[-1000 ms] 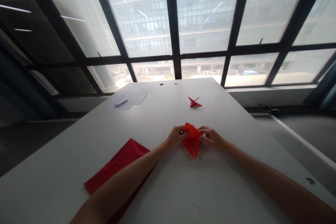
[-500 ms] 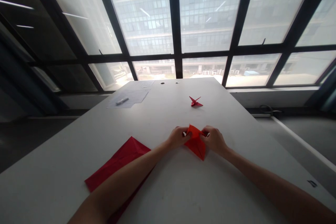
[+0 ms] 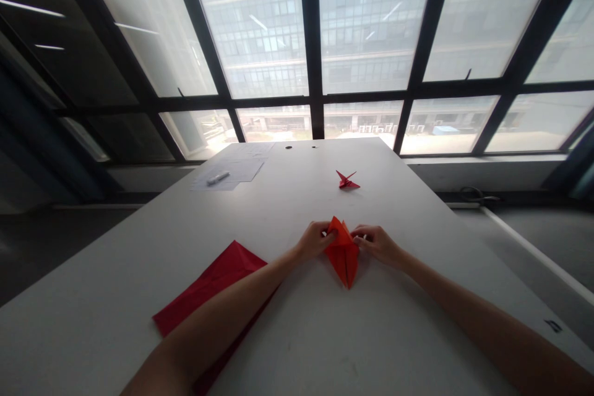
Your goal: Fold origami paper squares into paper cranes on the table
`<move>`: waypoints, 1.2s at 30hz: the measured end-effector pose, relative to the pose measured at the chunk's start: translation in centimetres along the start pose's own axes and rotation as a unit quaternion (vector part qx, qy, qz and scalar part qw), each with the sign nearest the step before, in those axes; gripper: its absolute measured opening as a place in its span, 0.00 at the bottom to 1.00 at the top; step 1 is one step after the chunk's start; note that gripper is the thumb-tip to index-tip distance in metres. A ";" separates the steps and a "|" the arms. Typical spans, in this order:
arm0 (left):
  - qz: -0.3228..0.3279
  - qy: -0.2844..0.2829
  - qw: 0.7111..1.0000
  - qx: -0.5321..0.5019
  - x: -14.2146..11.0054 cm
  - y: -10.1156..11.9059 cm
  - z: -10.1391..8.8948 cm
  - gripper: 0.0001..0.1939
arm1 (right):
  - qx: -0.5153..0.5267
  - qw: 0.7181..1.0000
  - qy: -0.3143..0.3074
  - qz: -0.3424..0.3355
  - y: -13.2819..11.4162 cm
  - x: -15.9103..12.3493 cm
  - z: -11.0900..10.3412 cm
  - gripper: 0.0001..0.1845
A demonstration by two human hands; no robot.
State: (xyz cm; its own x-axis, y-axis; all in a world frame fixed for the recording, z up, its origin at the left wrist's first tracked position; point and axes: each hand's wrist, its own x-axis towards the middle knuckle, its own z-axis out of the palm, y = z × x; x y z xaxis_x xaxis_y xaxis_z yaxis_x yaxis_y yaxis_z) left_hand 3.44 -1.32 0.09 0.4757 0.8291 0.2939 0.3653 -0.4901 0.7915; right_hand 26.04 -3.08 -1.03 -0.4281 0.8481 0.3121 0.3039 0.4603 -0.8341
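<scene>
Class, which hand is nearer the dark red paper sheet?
Left. The left hand is right of the dark red paper sheet; the right hand is beyond the folded orange paper.

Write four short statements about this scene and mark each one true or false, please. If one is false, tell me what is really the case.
1. The left hand and the right hand hold a folded red paper between them. True.
2. The small origami crane lies under the right hand. False: it sits apart on the table, beyond both hands.
3. The left forearm passes over a large dark red sheet. True.
4. The white pen lies on the dark red sheet. False: it lies on white papers at the far end of the table.
</scene>
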 end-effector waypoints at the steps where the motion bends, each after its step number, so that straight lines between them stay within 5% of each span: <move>1: 0.002 -0.004 1.000 -0.002 0.0 0.1 0.0 0.14 | -0.017 1.000 0.003 0.003 0.1 0.0 0.2 0.16; 8: 0.015 -0.038 0.999 -0.012 -0.2 0.6 0.0 0.14 | -0.063 0.997 0.044 0.022 -0.2 0.0 1.2 0.15; 15: 0.007 -0.028 0.999 -0.036 0.1 -0.3 0.0 0.13 | -0.040 0.999 -0.012 -0.006 0.1 -0.1 0.6 0.12; 23: -0.052 -0.014 0.984 -0.170 0.1 -0.8 -0.2 0.28 | -0.068 0.996 0.047 0.024 0.4 -0.1 1.3 0.08; 29: -0.058 0.006 0.977 -0.207 0.7 -1.0 -0.4 0.29 | -0.048 0.990 0.121 0.044 0.6 0.1 0.8 0.11; 36: 0.014 -0.089 0.989 -0.120 0.9 -0.5 -0.2 0.24 | -0.049 0.989 0.131 0.049 0.8 0.1 1.0 0.10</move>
State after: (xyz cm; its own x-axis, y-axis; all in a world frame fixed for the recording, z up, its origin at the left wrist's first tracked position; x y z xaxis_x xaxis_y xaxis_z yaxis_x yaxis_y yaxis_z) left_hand 3.56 -0.30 0.08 0.6233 0.7457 0.2353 0.1597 -0.4160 0.8952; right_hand 25.37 -2.91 -2.18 -0.1612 0.9230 0.3495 0.4195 0.3847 -0.8222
